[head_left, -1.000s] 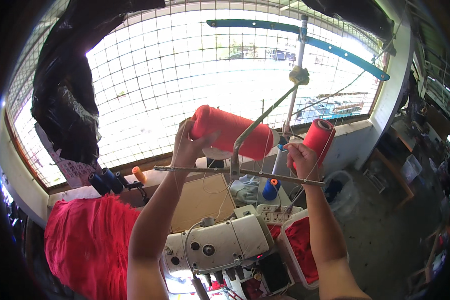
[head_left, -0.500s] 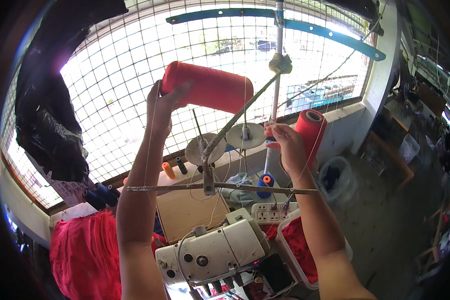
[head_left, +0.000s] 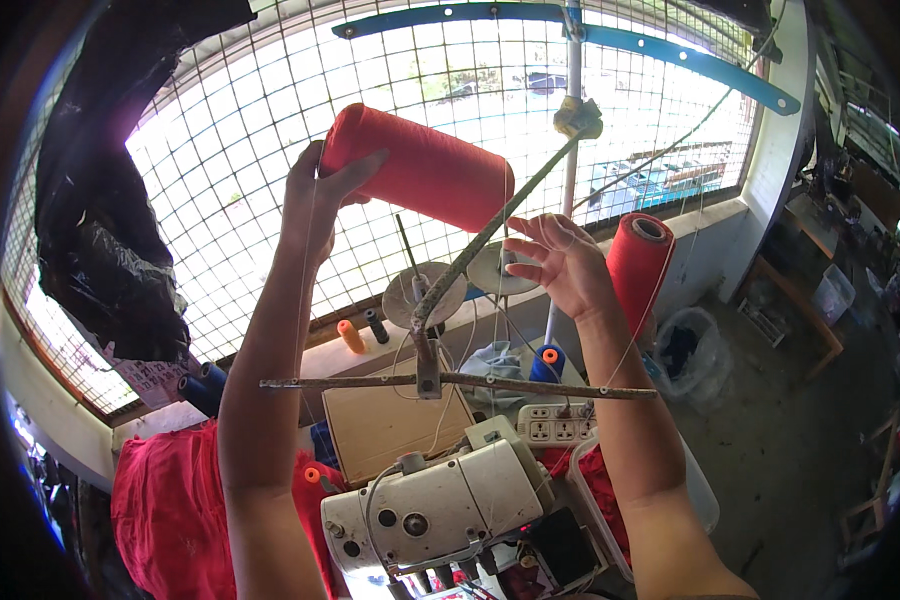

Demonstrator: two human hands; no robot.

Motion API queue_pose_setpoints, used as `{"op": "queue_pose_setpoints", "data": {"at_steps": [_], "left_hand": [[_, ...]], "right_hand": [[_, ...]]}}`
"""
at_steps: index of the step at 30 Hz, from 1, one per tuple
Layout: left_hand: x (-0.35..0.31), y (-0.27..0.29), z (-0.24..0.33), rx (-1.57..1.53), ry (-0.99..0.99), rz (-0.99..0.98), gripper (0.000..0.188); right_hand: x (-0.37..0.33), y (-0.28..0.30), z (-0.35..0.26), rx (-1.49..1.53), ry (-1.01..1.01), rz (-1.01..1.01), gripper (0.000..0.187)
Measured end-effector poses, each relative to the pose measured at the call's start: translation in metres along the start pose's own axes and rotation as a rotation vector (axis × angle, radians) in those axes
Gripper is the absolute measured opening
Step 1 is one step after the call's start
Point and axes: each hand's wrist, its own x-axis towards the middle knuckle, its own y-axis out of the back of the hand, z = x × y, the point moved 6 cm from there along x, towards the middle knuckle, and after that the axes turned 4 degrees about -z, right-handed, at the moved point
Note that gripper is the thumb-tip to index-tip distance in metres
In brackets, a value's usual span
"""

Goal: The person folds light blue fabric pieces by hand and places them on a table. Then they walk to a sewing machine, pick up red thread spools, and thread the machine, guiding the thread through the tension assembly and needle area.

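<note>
Up in front of the window mesh, my left hand (head_left: 315, 195) grips a large red thread cone (head_left: 420, 165) at its left end. The cone lies nearly sideways, its right end lower. My right hand (head_left: 570, 265) is raised just below that end, fingers apart and curled a little; no held object shows in it. Beside its fingers is a round spool disc (head_left: 488, 268) with a spindle. A second disc (head_left: 440, 292), with a bare upright rod, sits to the left. Another red thread cone (head_left: 638, 262) stands behind my right wrist.
A rusty guide bar (head_left: 510, 382) crosses between my forearms, above a white sewing machine (head_left: 440, 500). A slanting rod (head_left: 480, 240) meets the upright pole (head_left: 567, 190). Red fabric (head_left: 170, 510) is piled at left; a plastic bin (head_left: 705, 490) stands at right.
My right hand has moved left from beside the pole toward the cone's lower end, and its fingers have spread. The cone in my left hand has tilted slightly more.
</note>
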Motion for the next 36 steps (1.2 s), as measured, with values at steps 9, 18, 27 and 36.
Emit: {"op": "queue_pose_setpoints", "data": {"at_steps": [9, 18, 27, 36], "left_hand": [[0.014, 0.002, 0.003, 0.064, -0.121, 0.002, 0.049], [0.034, -0.007, 0.015, 0.333, -0.425, -0.048, 0.051], [0.042, -0.036, -0.011, 0.360, -0.431, -0.238, 0.046], [0.041, -0.086, -0.033, 0.511, -0.385, -0.287, 0.051]], "right_hand": [[0.011, -0.005, -0.015, -0.057, 0.004, -0.125, 0.017], [0.009, 0.016, -0.031, -0.109, 0.100, 0.092, 0.016], [0.003, 0.017, -0.037, -0.163, 0.176, 0.204, 0.015], [-0.004, 0.012, -0.024, -0.460, 0.094, 0.285, 0.017]]}}
